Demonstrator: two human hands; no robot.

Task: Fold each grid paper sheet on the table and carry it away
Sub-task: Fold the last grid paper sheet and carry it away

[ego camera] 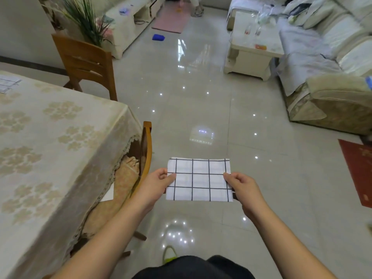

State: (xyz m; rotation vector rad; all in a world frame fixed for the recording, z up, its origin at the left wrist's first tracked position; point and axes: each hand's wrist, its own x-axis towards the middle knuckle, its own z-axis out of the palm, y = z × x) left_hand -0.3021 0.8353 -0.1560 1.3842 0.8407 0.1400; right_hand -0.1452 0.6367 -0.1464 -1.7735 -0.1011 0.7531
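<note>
Folded grid paper sheet [199,179] held flat in the air above the tiled floor [201,97], clear of the bench [50,137]. Left hand [156,185] pinches its left edge, thumb on top; right hand [242,188] pinches its right edge likewise. More grid sheets [7,83] lie at the bench's far edge. Wooden chair [146,150] stands tucked beside the bench.

Bright, even light; ceiling lamps glare off the glossy floor [193,101] (frame centre); edges bow outward; corners slightly soft.
</note>
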